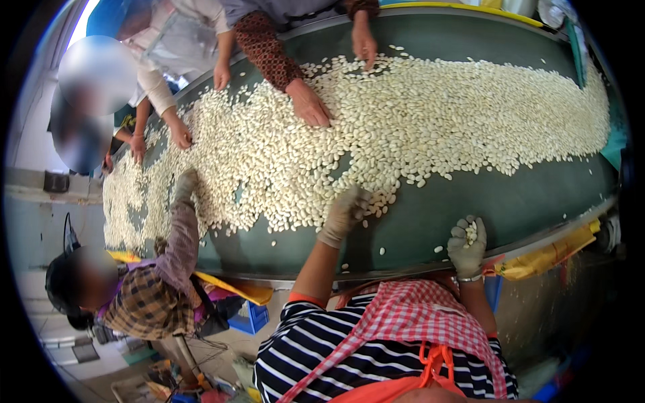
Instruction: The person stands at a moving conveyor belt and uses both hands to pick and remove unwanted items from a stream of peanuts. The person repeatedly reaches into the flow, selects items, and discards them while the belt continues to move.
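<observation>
A thick spread of white beans (430,111) covers much of a long dark green sorting belt (416,215). At the near edge of the beans is my left hand (346,213), in a pale work glove. Its fingers are bent and drawn together; whatever they may hold is hidden. My right hand (463,250), also gloved, is palm up over the near rim of the belt. A few white beans (471,232) rest in its cupped fingers. A few loose beans lie on the belt between my hands.
Across the belt, a co-worker's bare hand (310,104) reaches into the beans, and more people's hands work at the far left. Another co-worker's gloved hand (187,183) reaches in from the near left. Yellow sheeting (547,252) hangs below the near rim; a blue crate (249,318) stands beneath.
</observation>
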Motion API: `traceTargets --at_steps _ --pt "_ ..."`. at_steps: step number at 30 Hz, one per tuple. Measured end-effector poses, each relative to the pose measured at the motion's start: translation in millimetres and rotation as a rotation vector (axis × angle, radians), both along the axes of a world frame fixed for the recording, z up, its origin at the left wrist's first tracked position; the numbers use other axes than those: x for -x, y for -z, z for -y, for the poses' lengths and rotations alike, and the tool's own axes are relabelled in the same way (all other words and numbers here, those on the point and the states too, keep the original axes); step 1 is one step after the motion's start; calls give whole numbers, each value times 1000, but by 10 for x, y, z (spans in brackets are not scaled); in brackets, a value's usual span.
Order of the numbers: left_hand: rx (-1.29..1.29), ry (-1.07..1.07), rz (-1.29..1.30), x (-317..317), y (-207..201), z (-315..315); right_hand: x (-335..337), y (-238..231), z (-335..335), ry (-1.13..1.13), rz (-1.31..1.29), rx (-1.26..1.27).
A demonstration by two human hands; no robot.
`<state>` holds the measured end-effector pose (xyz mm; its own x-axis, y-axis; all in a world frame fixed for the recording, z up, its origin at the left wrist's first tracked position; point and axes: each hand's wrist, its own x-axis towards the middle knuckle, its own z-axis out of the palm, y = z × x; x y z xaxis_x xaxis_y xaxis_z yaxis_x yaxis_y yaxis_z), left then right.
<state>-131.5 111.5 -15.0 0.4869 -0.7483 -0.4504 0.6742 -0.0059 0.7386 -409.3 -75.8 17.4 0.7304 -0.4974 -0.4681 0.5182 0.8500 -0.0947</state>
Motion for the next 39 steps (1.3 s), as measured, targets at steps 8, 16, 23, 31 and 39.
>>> traceTargets --at_steps 8,16,23,31,39 --pt "-41 292 223 602 -230 480 183 14 190 -82 -13 106" --pt "-417 166 350 276 -518 958 321 -54 370 -78 2 48" --pt "-761 -131 1169 -971 -135 1481 390 -42 543 -99 -3 69" --pt "-1008 393 1386 -1302 634 1442 490 -100 737 -99 -56 87" --pt "-48 -2 194 -461 -171 1581 731 -57 916 -79 -132 85"
